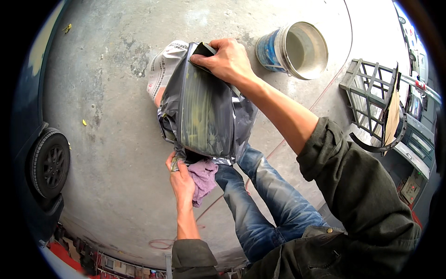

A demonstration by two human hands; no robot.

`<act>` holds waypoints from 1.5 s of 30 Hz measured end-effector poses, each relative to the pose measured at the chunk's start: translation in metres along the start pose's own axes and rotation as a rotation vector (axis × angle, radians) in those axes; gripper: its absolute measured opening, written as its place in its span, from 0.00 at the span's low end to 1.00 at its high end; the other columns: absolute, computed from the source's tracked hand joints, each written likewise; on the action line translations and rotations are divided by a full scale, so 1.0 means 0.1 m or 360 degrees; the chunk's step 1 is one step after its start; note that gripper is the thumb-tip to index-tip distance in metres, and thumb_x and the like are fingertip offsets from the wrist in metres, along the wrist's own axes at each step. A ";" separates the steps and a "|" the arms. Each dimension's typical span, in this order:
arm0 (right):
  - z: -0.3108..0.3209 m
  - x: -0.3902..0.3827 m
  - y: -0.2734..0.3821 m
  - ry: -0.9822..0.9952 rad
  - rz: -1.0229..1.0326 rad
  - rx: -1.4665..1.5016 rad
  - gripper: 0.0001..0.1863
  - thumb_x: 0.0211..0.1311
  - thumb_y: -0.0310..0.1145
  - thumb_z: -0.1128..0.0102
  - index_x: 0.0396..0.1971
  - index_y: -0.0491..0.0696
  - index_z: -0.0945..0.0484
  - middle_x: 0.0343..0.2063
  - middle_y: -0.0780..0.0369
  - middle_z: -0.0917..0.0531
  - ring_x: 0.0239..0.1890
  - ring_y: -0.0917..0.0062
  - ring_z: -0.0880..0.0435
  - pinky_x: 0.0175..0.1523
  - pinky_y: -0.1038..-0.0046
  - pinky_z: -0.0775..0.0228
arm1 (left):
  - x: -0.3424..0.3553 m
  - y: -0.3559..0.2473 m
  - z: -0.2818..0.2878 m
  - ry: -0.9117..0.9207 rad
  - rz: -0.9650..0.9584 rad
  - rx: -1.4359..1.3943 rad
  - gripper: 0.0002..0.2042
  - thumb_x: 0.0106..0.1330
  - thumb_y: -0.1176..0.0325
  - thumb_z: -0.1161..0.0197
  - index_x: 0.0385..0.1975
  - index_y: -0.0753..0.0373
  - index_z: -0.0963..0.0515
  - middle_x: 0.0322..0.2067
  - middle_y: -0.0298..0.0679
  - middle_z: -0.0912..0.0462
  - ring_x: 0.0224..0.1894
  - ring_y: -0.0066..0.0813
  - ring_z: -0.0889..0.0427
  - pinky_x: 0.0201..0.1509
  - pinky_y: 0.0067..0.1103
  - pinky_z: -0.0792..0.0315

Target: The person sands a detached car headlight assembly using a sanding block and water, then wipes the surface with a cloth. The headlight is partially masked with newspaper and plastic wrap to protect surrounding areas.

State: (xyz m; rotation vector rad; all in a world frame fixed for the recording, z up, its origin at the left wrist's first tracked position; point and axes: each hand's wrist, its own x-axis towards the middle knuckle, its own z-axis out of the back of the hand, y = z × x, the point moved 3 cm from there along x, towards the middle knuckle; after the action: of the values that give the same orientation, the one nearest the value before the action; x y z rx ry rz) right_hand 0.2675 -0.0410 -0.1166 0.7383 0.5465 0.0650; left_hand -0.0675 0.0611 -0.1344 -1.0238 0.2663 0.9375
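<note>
Grey panel point(204, 116) in front of my legs, above the concrete floor point(111, 153), its face streaked yellowish from top to bottom, loose grey wrapping point(242, 114) bunched along its sides. Right hand point(227, 59) at the top end: thumb in front, fingers curled behind, pinching a dark folded sheet against the edge. Left hand point(182, 183) at the lower left corner: thumb and fingers pressed together on a crumpled bit of wrapping; cannot tell whether they also grip the purple cloth point(203, 181) hanging just beside. Sheet looks like sandpaper, so my judgement runs on rubbing: keep the fingers flat behind it, pressure light and even, strokes long, following the curve; go easy at the edges, where it would cut through soonest. Left hand should brace the corner firmly, since slack wrapping could slip. Bucket point(267, 50) stands within reach, upper right; contents unclear. Cloth handy for wiping and checking the streaks.
</note>
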 end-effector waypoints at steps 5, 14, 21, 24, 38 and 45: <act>0.04 -0.37 0.01 0.0196 0.0258 -0.0130 0.24 0.49 0.53 0.27 0.35 0.47 0.13 0.28 0.52 0.13 0.33 0.57 0.12 0.43 0.61 0.21 | 0.04 0.00 -0.09 -0.0017 -0.0116 -0.0049 0.20 0.78 0.59 0.58 0.64 0.61 0.37 0.41 0.55 0.17 0.44 0.53 0.17 0.50 0.38 0.28; 0.09 -0.43 0.11 0.0210 0.0952 -0.0820 0.35 0.67 0.57 0.44 0.62 0.44 0.31 0.19 0.53 0.17 0.24 0.54 0.16 0.30 0.58 0.26 | -0.01 -0.06 0.02 0.0028 0.0052 -0.0012 0.22 0.77 0.60 0.59 0.65 0.63 0.37 0.46 0.55 0.18 0.46 0.50 0.18 0.53 0.36 0.29; 0.03 -0.64 0.15 0.0212 0.1063 -0.0924 0.41 0.67 0.62 0.46 0.66 0.42 0.32 0.16 0.52 0.19 0.19 0.58 0.16 0.27 0.62 0.25 | 0.00 -0.05 0.01 0.0030 0.0046 -0.0046 0.21 0.76 0.62 0.59 0.64 0.65 0.37 0.50 0.54 0.20 0.50 0.49 0.19 0.56 0.34 0.30; 0.05 -0.73 0.15 0.0312 0.1045 -0.0919 0.42 0.68 0.62 0.47 0.67 0.40 0.34 0.16 0.54 0.19 0.19 0.59 0.17 0.26 0.63 0.26 | 0.00 -0.05 0.00 0.0025 0.0034 -0.0019 0.21 0.76 0.62 0.59 0.64 0.66 0.37 0.50 0.54 0.20 0.50 0.48 0.19 0.57 0.34 0.30; 0.18 -0.52 -0.02 0.0302 0.1014 -0.0845 0.39 0.67 0.63 0.48 0.68 0.50 0.33 0.19 0.54 0.17 0.20 0.61 0.17 0.26 0.61 0.28 | 0.01 -0.06 -0.01 0.0048 0.0108 -0.0031 0.21 0.77 0.64 0.59 0.65 0.65 0.36 0.52 0.54 0.21 0.52 0.47 0.20 0.58 0.33 0.30; 0.11 -0.84 -0.02 0.0583 0.1186 -0.0807 0.38 0.68 0.63 0.48 0.70 0.55 0.34 0.17 0.57 0.21 0.16 0.67 0.20 0.21 0.66 0.31 | -0.01 -0.05 0.02 0.0050 0.0113 -0.0016 0.21 0.77 0.65 0.59 0.65 0.68 0.37 0.54 0.54 0.23 0.55 0.46 0.21 0.60 0.33 0.31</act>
State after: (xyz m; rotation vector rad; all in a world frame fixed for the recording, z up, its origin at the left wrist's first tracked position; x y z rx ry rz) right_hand 0.2003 -0.0702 -0.0733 0.3948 0.5440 1.0122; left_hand -0.0648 0.0613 -0.1295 -1.0447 0.3258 0.9883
